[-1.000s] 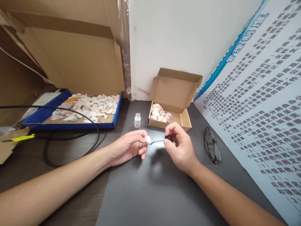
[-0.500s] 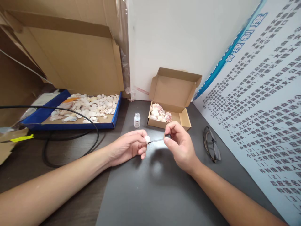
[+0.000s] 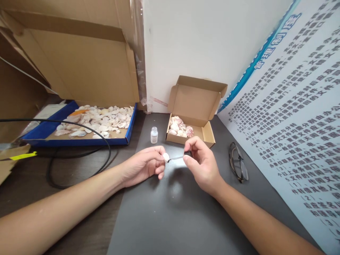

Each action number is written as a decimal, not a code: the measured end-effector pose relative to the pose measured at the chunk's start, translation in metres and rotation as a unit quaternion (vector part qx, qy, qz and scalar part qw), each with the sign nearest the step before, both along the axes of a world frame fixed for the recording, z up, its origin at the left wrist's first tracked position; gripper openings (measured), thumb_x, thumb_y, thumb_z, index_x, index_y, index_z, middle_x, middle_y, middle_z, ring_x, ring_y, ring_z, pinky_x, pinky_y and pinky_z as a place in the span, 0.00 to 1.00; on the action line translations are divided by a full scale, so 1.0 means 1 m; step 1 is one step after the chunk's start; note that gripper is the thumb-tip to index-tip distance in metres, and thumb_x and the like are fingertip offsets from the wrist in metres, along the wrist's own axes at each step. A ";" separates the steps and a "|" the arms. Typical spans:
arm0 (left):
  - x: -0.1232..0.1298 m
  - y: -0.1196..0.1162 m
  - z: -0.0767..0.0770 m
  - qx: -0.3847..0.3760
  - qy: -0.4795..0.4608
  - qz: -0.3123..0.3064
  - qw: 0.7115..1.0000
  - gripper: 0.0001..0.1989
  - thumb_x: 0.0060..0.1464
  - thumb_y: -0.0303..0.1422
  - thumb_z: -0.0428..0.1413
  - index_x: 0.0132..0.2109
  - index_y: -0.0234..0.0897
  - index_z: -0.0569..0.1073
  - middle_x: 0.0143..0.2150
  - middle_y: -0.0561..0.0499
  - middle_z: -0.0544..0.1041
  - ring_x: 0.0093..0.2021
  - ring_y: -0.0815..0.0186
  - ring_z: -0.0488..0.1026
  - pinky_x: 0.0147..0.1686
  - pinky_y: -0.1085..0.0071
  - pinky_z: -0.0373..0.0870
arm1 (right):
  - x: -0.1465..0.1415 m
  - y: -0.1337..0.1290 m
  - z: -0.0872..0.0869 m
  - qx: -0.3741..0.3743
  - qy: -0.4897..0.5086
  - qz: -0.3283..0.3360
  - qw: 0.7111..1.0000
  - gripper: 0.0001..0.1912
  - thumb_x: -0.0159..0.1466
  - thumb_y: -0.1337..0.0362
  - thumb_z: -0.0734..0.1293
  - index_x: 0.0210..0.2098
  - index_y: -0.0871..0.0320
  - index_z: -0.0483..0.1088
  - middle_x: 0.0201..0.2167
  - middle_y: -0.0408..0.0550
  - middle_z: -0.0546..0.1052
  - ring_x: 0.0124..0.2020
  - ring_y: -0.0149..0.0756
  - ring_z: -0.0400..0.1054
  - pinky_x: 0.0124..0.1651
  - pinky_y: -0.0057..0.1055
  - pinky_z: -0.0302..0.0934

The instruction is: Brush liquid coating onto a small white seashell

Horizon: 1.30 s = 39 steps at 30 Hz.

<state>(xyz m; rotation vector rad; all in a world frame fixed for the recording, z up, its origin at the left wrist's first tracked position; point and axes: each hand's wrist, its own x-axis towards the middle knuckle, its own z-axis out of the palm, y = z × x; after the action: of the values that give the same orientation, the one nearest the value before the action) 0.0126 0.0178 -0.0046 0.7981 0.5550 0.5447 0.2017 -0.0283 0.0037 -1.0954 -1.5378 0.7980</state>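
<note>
Left hand (image 3: 145, 164): pinches a white shell (image 3: 166, 157) with thumb and finger, on the near side of the bottle (image 3: 154, 136) and a bit right of it.
Right hand (image 3: 202, 167): grips a thin stick (image 3: 176, 158) by its black end, nearer than the bottle and to its right; the dark tip is at the shell's low edge.
Yellow tag (image 3: 23, 156): far left of the bottle.
Blue box (image 3: 117, 141): left of the bottle, lid up, lots of shells (image 3: 106, 122) inside.
Black cord (image 3: 108, 156): loops left of the bottle.
Bottle: stands up, top open.
Small box (image 3: 188, 141): just right of the bottle, lid up, white and pink shells (image 3: 180, 126) inside.
Glasses (image 3: 238, 164): farther right of the bottle.
Poster (image 3: 289, 117): far right of the bottle, full of writing.
</note>
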 end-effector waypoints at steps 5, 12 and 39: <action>0.000 0.000 0.001 0.004 0.003 -0.002 1.000 0.03 0.55 0.24 0.55 0.33 0.33 0.71 0.23 0.54 0.64 0.23 0.72 0.62 0.25 0.75 0.70 | 0.000 0.001 0.000 0.006 -0.005 -0.021 1.000 0.05 0.56 0.69 0.63 0.32 0.55 0.61 0.25 0.38 0.59 0.24 0.28 0.51 0.25 0.27 0.50; 0.000 0.000 0.001 0.005 0.005 -0.003 1.000 0.02 0.55 0.24 0.55 0.34 0.33 0.71 0.24 0.54 0.63 0.23 0.72 0.62 0.24 0.76 0.69 | 0.000 0.001 0.000 0.002 0.004 -0.020 1.000 0.06 0.56 0.70 0.63 0.32 0.55 0.61 0.26 0.37 0.59 0.24 0.27 0.51 0.26 0.28 0.49; 0.000 0.000 0.001 0.004 0.008 -0.002 1.000 0.02 0.53 0.24 0.55 0.33 0.34 0.71 0.23 0.54 0.64 0.23 0.72 0.62 0.24 0.76 0.67 | 0.002 0.003 -0.002 -0.020 0.032 -0.013 0.999 0.06 0.56 0.70 0.63 0.32 0.54 0.60 0.24 0.36 0.58 0.23 0.27 0.51 0.26 0.28 0.48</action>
<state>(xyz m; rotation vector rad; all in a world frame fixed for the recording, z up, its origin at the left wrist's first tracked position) 0.0130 0.0174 -0.0036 0.8114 0.5657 0.5374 0.2033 -0.0256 0.0012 -1.1073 -1.4561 0.8419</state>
